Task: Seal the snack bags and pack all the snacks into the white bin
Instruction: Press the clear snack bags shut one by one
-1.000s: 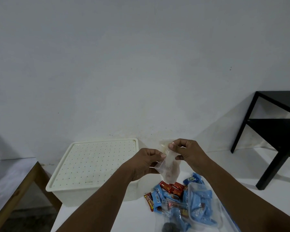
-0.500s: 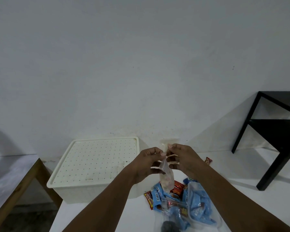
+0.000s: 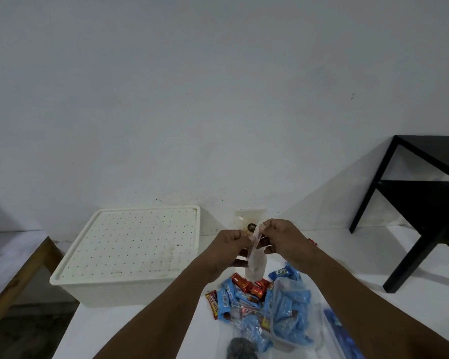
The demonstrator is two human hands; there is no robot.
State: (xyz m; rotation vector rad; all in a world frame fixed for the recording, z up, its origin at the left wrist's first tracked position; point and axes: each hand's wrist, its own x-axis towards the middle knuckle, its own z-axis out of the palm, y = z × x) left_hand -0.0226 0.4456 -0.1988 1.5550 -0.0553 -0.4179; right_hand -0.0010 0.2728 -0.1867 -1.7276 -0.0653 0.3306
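Note:
A small clear zip bag (image 3: pixel 256 265) hangs edge-on between my hands above the snacks. My left hand (image 3: pixel 230 250) pinches its top from the left and my right hand (image 3: pixel 283 239) pinches it from the right, fingertips close together. Below lies a pile of blue and red wrapped snacks (image 3: pixel 240 294), some inside a larger clear bag (image 3: pixel 290 317). The white bin (image 3: pixel 130 257), with a dotted lid on it, stands to the left on the white table (image 3: pixel 347 270).
A small dark round snack (image 3: pixel 251 226) and a red wrapper (image 3: pixel 313 241) lie behind my hands near the wall. A black side table (image 3: pixel 423 211) stands at the right. A wooden-edged table (image 3: pixel 16 270) is at the left, across a gap.
The bag has turned from flat-on to edge-on, and my hands have closed in on its top edge. The view has shifted a little.

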